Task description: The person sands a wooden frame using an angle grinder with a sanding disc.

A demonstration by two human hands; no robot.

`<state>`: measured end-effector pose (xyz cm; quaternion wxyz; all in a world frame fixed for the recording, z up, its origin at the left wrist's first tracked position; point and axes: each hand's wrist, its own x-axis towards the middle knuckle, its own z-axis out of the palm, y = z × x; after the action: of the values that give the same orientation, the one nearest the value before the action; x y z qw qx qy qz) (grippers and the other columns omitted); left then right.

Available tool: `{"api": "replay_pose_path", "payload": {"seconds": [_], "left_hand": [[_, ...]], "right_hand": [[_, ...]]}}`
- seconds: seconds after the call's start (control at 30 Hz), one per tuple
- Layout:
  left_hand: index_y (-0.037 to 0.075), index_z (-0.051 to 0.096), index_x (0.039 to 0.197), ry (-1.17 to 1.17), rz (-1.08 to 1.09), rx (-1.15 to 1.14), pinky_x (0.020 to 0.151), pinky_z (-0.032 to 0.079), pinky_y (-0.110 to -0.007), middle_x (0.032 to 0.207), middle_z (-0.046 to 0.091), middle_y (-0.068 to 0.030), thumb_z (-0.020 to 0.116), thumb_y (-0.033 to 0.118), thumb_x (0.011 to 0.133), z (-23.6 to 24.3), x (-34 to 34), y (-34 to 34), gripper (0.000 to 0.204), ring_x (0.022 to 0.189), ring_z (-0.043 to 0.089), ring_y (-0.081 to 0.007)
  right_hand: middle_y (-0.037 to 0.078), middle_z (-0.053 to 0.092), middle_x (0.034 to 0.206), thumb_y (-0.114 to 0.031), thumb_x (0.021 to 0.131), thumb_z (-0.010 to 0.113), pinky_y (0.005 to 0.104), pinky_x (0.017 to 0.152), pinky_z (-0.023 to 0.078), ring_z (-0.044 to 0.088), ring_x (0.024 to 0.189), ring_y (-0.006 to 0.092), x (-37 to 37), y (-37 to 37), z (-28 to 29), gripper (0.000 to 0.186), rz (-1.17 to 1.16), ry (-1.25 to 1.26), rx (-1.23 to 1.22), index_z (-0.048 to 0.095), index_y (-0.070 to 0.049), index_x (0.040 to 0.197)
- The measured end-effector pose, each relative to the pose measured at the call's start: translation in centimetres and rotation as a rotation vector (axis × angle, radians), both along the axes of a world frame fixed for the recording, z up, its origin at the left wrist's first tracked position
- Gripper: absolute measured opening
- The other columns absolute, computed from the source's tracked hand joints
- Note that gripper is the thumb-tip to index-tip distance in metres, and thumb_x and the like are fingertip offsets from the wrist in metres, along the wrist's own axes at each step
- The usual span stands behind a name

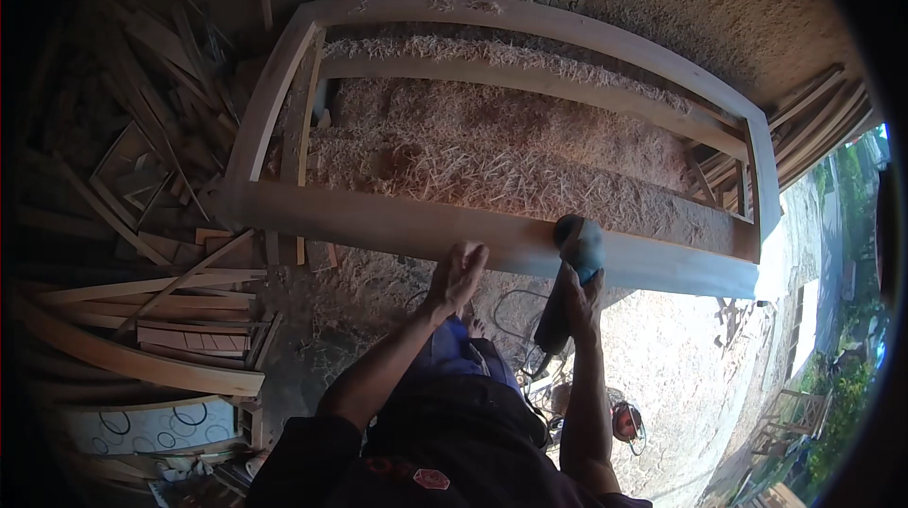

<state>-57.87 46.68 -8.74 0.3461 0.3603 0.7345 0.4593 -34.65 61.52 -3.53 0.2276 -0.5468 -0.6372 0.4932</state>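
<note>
A wide, flat wooden board [397,227] forms the near side of a large wooden frame lying in front of me. My right hand [584,300] is wrapped round a handheld power sander [579,248] with a teal head and a dark body. Its round head rests on or just over the board, right of the middle; the exact contact cannot be made out. My left hand [461,273] is at the board's near edge, fingers curled into a loose fist with nothing visible in them. Whether it touches the wood is unclear.
Wood shavings [492,163] lie thick inside the frame and along its inner rail [539,82]. Offcuts and curved planks [142,347] are piled at left; more long strips [813,120] lean at far right. A cord [515,305] and an orange-and-black machine [626,423] are on the ground.
</note>
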Motion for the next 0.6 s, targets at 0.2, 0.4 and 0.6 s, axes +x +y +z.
{"api": "replay_pose_path", "payload": {"seconds": [0.2,0.4,0.6], "left_hand": [[-0.003,0.06,0.125,-0.961,-0.106,0.075,0.095,0.049,-0.033,0.115,0.067,-0.0121,0.058,0.066,0.096,3.5,14.1,9.6,0.075,0.108,0.06,-0.0172],[0.0,0.064,0.091,-0.619,0.025,0.109,0.07,0.047,-0.035,0.086,0.062,-0.0066,0.062,0.043,0.099,2.3,10.2,10.0,0.044,0.081,0.054,-0.0121],[-0.006,0.067,0.092,-0.646,0.206,0.196,0.068,0.052,-0.04,0.08,0.069,-0.0151,0.055,0.035,0.098,2.6,1.0,1.9,0.043,0.074,0.066,-0.0219]], "right_hand": [[0.025,0.062,0.107,-0.054,0.088,0.072,0.0487,0.083,0.05,0.063,0.098,0.0367,0.8,1.5,-2.0,0.072,0.038,-0.071,0.056,0.048,0.005,0.123],[0.023,0.062,0.107,-0.053,0.089,0.07,0.0473,0.079,0.052,0.064,0.096,0.0353,-2.8,-0.5,-3.1,0.069,0.113,-0.086,0.114,0.046,0.001,0.123],[0.029,0.064,0.104,-0.057,0.085,0.071,0.0532,0.078,0.051,0.066,0.094,0.0442,-13.2,-6.8,-3.0,0.078,0.308,-0.154,0.141,0.039,0.0,0.129]]}}
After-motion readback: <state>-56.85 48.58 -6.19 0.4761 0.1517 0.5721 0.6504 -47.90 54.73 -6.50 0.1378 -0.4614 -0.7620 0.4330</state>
